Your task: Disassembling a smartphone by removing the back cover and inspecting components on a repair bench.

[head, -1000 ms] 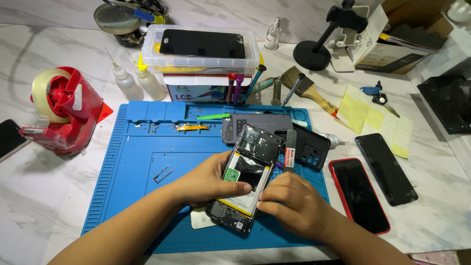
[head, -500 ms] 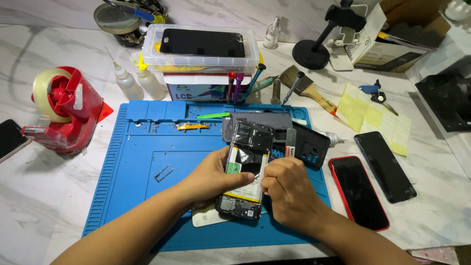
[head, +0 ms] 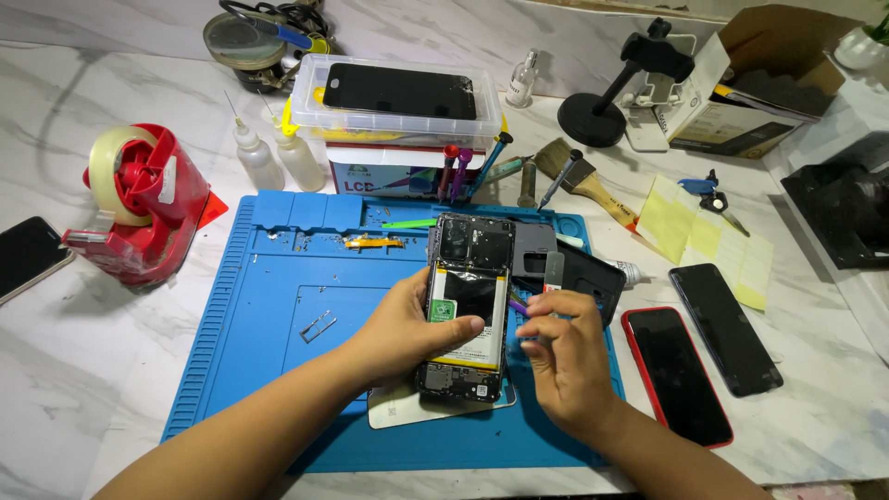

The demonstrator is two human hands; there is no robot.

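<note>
My left hand [head: 407, 333] gripped the opened black smartphone [head: 468, 310] above the blue silicone mat [head: 278, 333]; my right hand [head: 569, 356] pinched a thin purple pry tool [head: 517, 307] at its edge, which I judged might slip and gouge the battery.

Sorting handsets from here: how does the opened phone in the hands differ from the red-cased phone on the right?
The opened phone is held by the left hand, back off, battery and boards exposed. The red-cased phone lies flat on the marble table, untouched, dark screen up. Both are slim rectangular handsets.
</note>
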